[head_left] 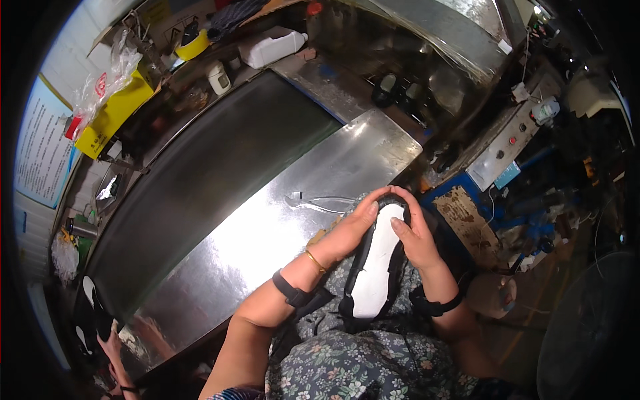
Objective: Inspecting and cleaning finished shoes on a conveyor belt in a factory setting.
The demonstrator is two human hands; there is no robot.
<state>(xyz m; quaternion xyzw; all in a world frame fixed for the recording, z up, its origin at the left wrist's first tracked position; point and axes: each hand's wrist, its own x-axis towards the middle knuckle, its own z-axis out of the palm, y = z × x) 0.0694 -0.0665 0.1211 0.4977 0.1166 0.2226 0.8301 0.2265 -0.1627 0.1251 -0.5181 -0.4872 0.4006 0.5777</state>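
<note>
A black shoe (377, 273) with a white underside is held bottom up, just beside the near edge of the bench (360, 150). Its far end is clasped by the left hand (353, 230) and right hand (419, 241), both curled closed around opposite sides. The shoe is judged light, stiff underneath and softer at the rim; the sides appear the surest hold. Beyond the bench, a white jug (273, 48), a white bottle (219, 79) and a yellow box (123, 113) are seen, their contents indiscernible.
</note>
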